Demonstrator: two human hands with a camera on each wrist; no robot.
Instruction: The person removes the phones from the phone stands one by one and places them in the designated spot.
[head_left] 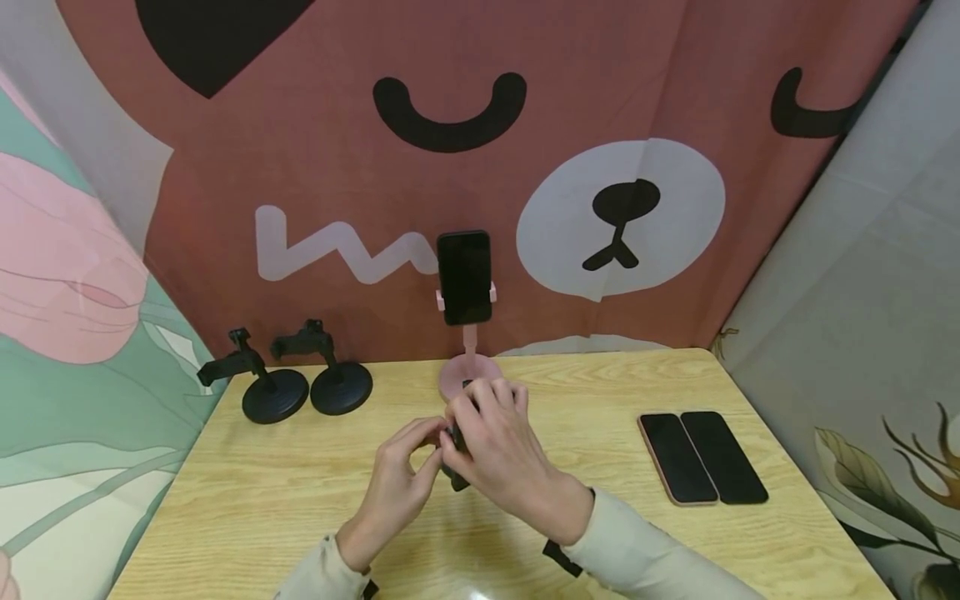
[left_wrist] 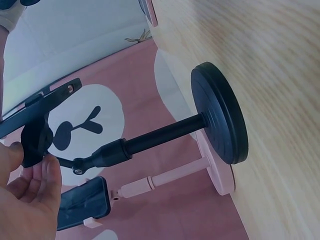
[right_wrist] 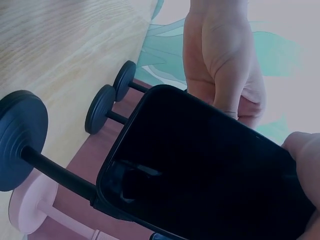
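Between the hands is a black phone stand, with its round base [left_wrist: 220, 112] on the table and its pole upright. A dark-screened phone [right_wrist: 200, 165] sits tilted at the stand's head. My left hand [head_left: 401, 475] pinches the black rounded piece [left_wrist: 36, 140] behind the holder between thumb and fingers. Over the phone's upper end, my right hand [head_left: 498, 446] grips its edge, the thumb [right_wrist: 305, 160] showing at the right of the right wrist view. In the head view both hands hide most of the stand.
Just behind stands a pink phone stand [head_left: 470, 337] holding another phone [head_left: 465, 279]. Two more black stands [head_left: 275, 396] [head_left: 341, 387] are at the back left, their holders without phones. Two phones [head_left: 678, 458] [head_left: 723, 457] lie side by side on the right of the wooden table [head_left: 300, 525].
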